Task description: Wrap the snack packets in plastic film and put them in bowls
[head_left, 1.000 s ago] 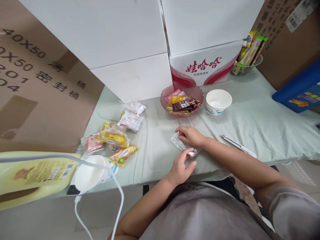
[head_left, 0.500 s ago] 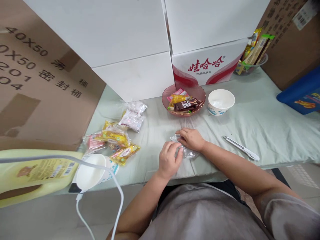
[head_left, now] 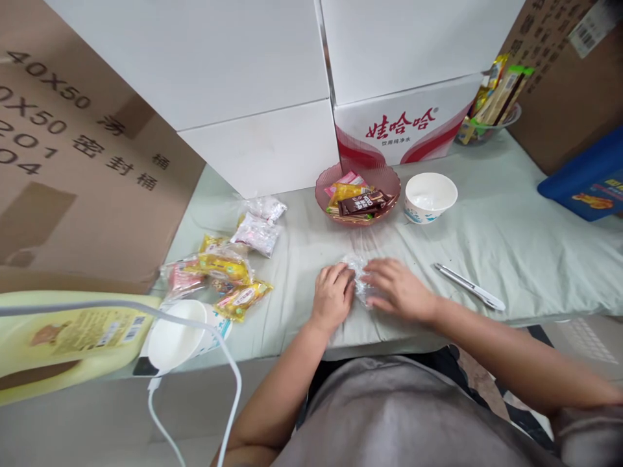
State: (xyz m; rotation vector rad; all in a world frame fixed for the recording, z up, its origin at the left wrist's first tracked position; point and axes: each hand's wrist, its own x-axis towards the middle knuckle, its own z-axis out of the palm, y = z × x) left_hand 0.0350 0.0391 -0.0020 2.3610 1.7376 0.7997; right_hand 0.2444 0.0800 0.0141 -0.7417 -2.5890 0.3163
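A crumpled clear plastic bag (head_left: 360,277) lies on the pale green cloth between my two hands. The curled fingers of my left hand (head_left: 333,297) press on its left edge, closed onto the plastic. My right hand (head_left: 402,288) comes from the other side, its fingers stretched out and spread. Those fingertips touch or nearly touch the bag, and they are slightly blurred. Just beyond my hands stands a pink glass bowl (head_left: 325,206) of wrapped snacks, with a white paper bowl (head_left: 428,211) beside it.
Wrapped snacks (head_left: 224,267) are piled on the left, near a tipped paper bowl (head_left: 178,334) and a white cable (head_left: 233,370). A white utility knife (head_left: 470,287) lies to the right. White boxes (head_left: 257,155) line the back, with a snack tub (head_left: 489,126) at back right.
My right hand has drawn back to the right and spread its fingers. My left hand has shifted slightly right and forward at the bag, which looks more bunched.
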